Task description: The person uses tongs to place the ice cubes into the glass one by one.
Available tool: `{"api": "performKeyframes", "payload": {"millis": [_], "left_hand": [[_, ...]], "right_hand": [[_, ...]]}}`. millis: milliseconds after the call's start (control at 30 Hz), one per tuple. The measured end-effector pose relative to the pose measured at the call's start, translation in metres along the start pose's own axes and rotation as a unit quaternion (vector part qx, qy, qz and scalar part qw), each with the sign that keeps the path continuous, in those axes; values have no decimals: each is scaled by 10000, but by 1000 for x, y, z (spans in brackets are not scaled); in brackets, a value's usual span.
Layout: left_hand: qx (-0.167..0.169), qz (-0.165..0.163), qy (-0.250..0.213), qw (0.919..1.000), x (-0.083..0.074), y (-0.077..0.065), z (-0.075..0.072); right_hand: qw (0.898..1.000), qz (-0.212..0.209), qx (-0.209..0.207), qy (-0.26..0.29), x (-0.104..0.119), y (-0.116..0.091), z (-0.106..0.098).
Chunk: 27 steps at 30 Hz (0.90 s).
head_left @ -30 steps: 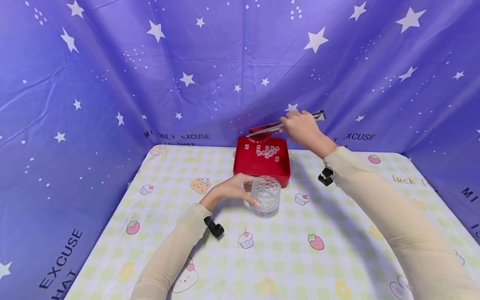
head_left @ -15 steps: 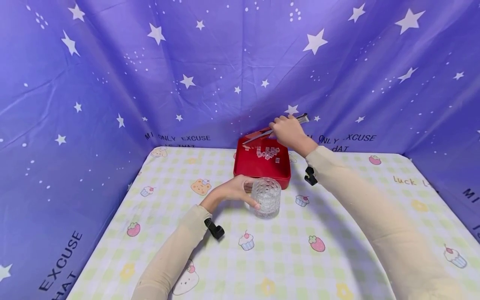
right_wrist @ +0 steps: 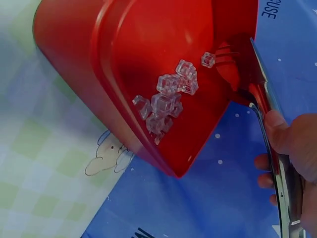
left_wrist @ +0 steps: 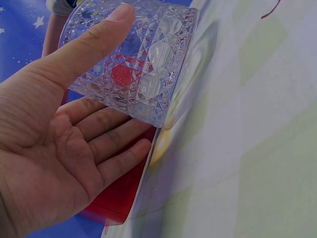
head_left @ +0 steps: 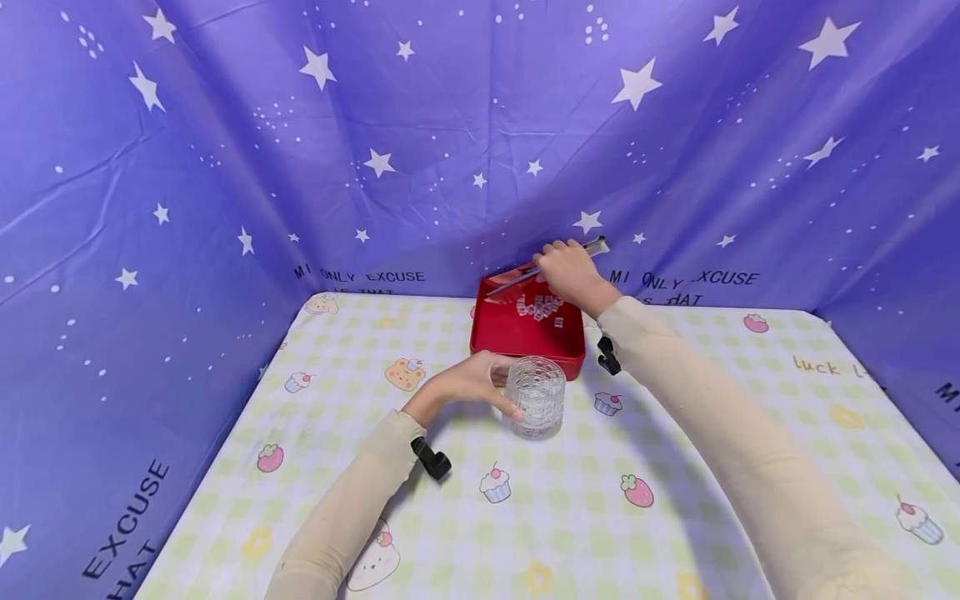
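Observation:
My left hand [head_left: 480,379] holds a clear, patterned glass [head_left: 538,404] that stands on the cloth, the thumb across its near side. In the left wrist view the glass [left_wrist: 143,59] shows a faceted surface. Over the back of a red tray [head_left: 502,335], my right hand [head_left: 567,268] grips metal tongs [head_left: 597,246]. The right wrist view shows the tongs [right_wrist: 281,183] reaching down inside the tray, one end forked, close to a single clear cube [right_wrist: 208,60]. Several more clear cubes [right_wrist: 166,101] lie clustered on the tray floor. Whether the tips touch the cube, I cannot tell.
A checked tablecloth [head_left: 420,517] printed with cupcakes and strawberries covers the table. Purple star-printed curtain [head_left: 420,108] rises behind the tray and along both sides. The glass stands just in front of the tray's near wall.
My right hand has moved left and downward, bringing the tongs from above the tray's back edge down into it. My left hand and the glass have stayed in place.

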State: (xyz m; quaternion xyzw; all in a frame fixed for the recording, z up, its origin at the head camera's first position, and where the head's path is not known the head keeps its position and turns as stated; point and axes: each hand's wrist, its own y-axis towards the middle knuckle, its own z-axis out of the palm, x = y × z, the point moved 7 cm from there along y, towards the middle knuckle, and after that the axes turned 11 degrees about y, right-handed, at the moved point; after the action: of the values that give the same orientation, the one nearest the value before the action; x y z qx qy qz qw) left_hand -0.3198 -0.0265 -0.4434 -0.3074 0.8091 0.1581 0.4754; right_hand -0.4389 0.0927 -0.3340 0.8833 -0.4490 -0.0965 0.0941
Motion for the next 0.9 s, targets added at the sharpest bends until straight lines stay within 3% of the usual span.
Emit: {"api": "performKeyframes", "payload": {"millis": [400,700,900], "left_hand": [[-7,-81,-55,10000,0,1,2],[-27,-42,-80,10000,2,1,2],[-73,-108,-12,9999,3,1,1]], "right_hand": [[9982,272,527,-66,3,2,19],[9991,173,337,-167,3,0,11],[9986,274,457,-19,3,0,10]]}}
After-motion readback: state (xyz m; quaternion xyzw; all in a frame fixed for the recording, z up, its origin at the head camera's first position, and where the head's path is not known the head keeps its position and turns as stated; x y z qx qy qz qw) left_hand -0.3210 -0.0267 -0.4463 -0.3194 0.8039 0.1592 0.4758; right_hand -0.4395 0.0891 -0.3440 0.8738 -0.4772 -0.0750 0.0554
